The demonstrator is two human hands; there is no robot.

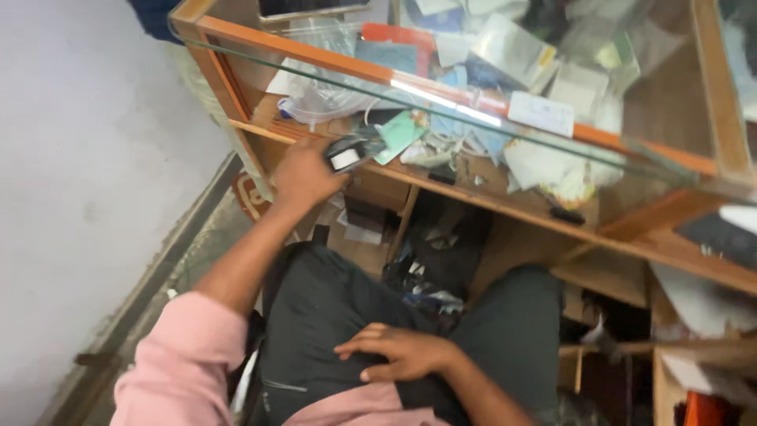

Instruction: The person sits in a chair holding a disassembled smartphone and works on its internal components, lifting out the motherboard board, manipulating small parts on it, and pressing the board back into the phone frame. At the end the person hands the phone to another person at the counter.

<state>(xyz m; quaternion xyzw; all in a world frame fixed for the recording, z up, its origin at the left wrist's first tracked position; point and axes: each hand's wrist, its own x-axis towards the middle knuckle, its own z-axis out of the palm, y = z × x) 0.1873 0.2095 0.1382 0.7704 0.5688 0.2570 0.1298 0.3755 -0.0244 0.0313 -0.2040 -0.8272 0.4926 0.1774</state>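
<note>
While the right hand (398,353) is lying loose and empty on the dark trouser lap (331,315), the left hand (303,175) is closing its grip around a small black-and-white gadget (347,154) at the wooden shelf (489,203) edge, best drawn out slowly, clear of the tangled papers (544,162).

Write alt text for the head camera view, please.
A seated person's left hand holds a small dark device at a cluttered wooden shelf under a glass top. The right hand rests on the lap.
</note>
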